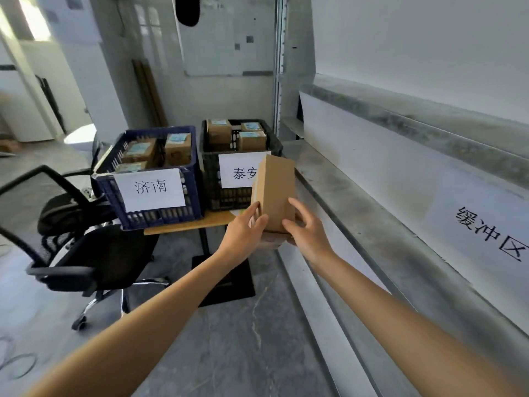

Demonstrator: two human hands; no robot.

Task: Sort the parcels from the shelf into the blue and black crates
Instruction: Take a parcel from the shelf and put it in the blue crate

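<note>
The shelf runs along to the right of my right hand. Just beyond my fingers sits the black crate, with the blue crate further off to the left of my left hand. Both hands clasp the parcel, upright between them, plain side facing me. I'd turn it to find the label before choosing a crate, gripping low and firmly.
</note>
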